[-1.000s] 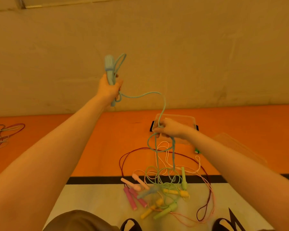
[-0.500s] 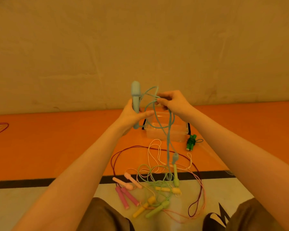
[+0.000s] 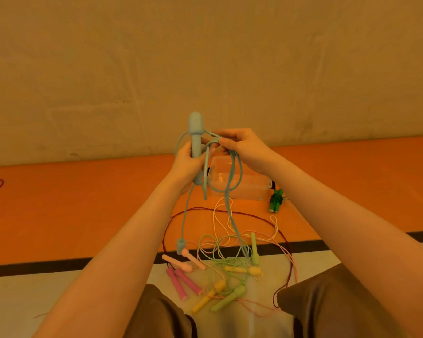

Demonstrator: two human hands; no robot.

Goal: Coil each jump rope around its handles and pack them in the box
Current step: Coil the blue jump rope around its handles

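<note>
Head view: left hand (image 3: 187, 162) grips the upright pale-blue plastic jump-rope handle (image 3: 195, 137), its long axis vertical, while right hand (image 3: 244, 147), just beside it, pinches the thin blue cord (image 3: 232, 167) ready to wind.

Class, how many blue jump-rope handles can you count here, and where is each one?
2. The upright blue handle is gripped by the left hand; the dangling blue handle hangs on its cord over the floor pile. The tangle might hide more.

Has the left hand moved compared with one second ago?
Yes. The left hand came down and rightward, from high against the wall to just above the clear box.
</note>
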